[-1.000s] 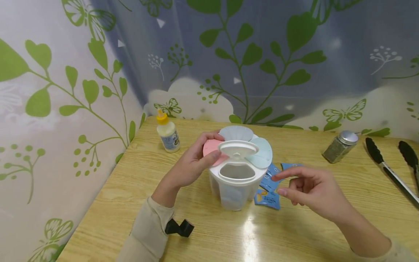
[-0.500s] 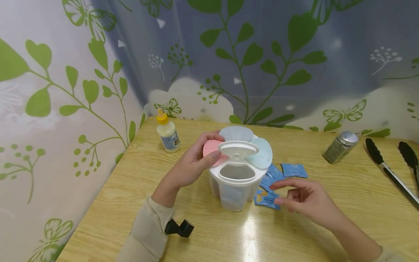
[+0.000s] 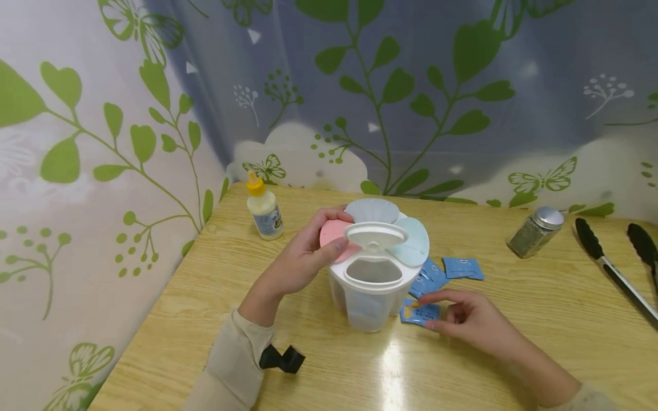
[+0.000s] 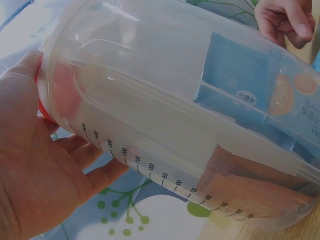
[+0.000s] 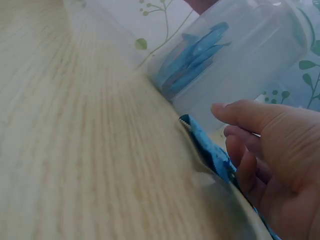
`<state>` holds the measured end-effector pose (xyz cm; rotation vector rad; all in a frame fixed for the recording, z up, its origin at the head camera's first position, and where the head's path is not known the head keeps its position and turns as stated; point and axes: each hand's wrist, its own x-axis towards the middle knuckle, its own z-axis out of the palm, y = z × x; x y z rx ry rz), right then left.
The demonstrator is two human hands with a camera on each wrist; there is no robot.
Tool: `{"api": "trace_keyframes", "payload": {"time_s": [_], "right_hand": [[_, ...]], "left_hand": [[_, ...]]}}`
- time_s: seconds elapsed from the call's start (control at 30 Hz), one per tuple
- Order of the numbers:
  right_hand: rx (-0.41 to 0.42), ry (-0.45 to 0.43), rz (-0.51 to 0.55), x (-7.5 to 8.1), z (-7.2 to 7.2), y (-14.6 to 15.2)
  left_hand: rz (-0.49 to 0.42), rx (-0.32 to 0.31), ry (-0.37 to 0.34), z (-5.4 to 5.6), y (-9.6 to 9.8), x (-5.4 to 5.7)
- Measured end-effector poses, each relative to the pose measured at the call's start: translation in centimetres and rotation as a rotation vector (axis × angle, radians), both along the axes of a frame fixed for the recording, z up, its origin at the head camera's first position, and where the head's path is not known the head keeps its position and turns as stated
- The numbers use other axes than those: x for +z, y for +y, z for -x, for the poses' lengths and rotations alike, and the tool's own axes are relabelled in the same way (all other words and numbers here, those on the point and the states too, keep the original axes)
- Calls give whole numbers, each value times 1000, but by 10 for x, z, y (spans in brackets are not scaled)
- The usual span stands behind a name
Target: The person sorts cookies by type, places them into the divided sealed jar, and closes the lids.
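A clear compartmented storage container stands on the table, its white top bearing pink, grey and mint flap lids. The front white flap is up, exposing one opening. My left hand grips the rim on the pink lid's side, thumb on top. Through the wall in the left wrist view, blue packets and orange packets show inside. My right hand is at a small blue snack packet lying beside the container, index finger and thumb spread over it. The right wrist view shows that packet below the fingers.
More blue packets lie right of the container, one apart. A yellow-capped bottle stands back left. A jar of dried herbs and black-tipped tongs are at the right. Patterned curtain borders the table.
My right hand has moved down and left from above the packets to the nearest one. My left hand and the container have stayed in place.
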<state>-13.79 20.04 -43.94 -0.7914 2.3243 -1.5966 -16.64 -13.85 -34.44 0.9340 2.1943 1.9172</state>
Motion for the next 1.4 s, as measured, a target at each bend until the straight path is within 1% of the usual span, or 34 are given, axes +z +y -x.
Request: {"api": "trace_keyframes", "payload": {"time_s": [0.2,0.37,0.43,0.73,0.9,1.03,1.2,1.33,1.4], "right_hand": [[-8,56,-110,-8,1,-1],[-11,51,-153,-9,1,0],[-13,52,-156,-10,0,0],[-54,114,-142,-13,0,-3],[-79,120,-145,-15,0,-3],[-88,132,-174,-16,2,-4],[-95,178,-189,-17,3,-5],[-113,199,-185,-15,2,-5],[-126,195,-183,-13,2,-5]], "left_hand": [[0,-5,1,0,1,1],[8,-2,-5,-2,0,1],[6,-4,-7,-1,0,1],[-14,-17,-15,0,0,2],[-20,-21,-25,-1,0,2],[-10,-7,-20,-1,-1,2],[15,18,-24,-3,-3,1],[-1,-1,-18,-3,-3,1],[-8,-10,-13,-2,-2,0]]}}
